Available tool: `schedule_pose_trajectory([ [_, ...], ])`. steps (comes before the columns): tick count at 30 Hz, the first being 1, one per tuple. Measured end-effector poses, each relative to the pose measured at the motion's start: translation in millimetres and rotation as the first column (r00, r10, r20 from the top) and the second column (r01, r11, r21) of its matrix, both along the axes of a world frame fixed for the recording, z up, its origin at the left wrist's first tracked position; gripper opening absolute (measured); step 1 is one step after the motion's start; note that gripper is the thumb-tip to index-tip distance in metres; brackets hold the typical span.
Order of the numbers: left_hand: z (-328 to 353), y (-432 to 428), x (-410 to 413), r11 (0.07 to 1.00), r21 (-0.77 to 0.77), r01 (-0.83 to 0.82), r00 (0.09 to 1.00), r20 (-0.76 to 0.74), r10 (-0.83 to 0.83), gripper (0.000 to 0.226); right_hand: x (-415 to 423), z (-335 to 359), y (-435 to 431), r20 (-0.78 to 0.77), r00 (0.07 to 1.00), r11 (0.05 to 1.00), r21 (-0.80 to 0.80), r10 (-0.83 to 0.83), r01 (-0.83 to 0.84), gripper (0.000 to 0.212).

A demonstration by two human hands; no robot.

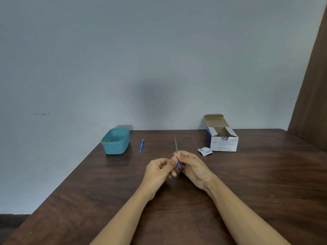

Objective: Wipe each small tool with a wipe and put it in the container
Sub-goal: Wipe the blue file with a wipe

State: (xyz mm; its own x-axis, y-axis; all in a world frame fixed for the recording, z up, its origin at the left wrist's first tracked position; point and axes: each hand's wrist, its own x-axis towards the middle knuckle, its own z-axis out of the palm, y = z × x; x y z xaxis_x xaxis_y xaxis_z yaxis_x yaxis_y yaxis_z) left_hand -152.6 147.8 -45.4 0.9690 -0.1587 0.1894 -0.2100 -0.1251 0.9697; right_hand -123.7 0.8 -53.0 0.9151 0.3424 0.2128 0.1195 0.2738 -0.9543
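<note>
Nearest me, two bare forearms reach in over the dark wood counter [251, 183] and meet at its middle. The left hand [159, 167] and right hand [193, 165] are both closed on one slim tool [175, 144]. The right hand's fingers curl round the blue handle end low down, and the left thumb and forefinger pinch the shaft just above it. A pale fleck shows at that pinch; it may be the wipe, but I cannot tell. The tool stands nearly upright, its grey metal length pointing up and away from the person, tilted a touch left. Its long axis runs straight out of the pinch, so I'd judge a wiping stroke would travel along it toward the tip. Farther off, to the left, a second blue tool [141, 146] lies flat on the counter, lengthwise away from the person. It is not yet in the teal container [115, 147] just beside it at the back left corner, so the left hand is nearer to both. The container already holds a few small items. To the right sit a torn sachet [204, 151] and, behind it, an open box of alcohol swabs [223, 143].
</note>
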Motion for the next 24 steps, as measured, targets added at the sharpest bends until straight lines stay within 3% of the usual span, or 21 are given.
schedule_pose_trajectory([
  [4, 3.1, 1.7, -1.5, 0.992, -0.118, -0.048, 0.998, 0.045, 0.054, 0.037, -2.3, 2.9, -0.3, -0.045, 0.998, 0.999, -0.028, -0.039, 0.038, 0.012],
  [8, 5.5, 5.5, 0.3, 0.972, -0.226, -0.058, 0.998, -0.018, 0.055, 0.037, -4.2, 4.9, 0.7, -0.035, 0.998, 0.996, -0.072, -0.048, 0.045, 0.022],
  [13, 7.8, 9.2, -0.4, 0.969, -0.246, -0.014, 0.998, -0.057, 0.000, 0.038, -7.1, 9.2, 0.9, -0.057, 0.997, 0.991, -0.128, -0.056, 0.048, 0.040],
  [17, 8.9, 10.6, -0.9, 0.961, -0.276, 0.018, 0.997, -0.072, -0.039, 0.033, -11.3, 14.4, 3.3, -0.040, 0.999, 0.970, -0.241, -0.026, 0.015, 0.035],
  [24, 4.3, 11.6, 5.4, 0.945, -0.327, 0.008, 0.995, -0.091, -0.039, 0.029, -14.4, 16.2, 4.5, -0.016, 1.000, 0.968, -0.249, 0.022, -0.025, 0.014],
])
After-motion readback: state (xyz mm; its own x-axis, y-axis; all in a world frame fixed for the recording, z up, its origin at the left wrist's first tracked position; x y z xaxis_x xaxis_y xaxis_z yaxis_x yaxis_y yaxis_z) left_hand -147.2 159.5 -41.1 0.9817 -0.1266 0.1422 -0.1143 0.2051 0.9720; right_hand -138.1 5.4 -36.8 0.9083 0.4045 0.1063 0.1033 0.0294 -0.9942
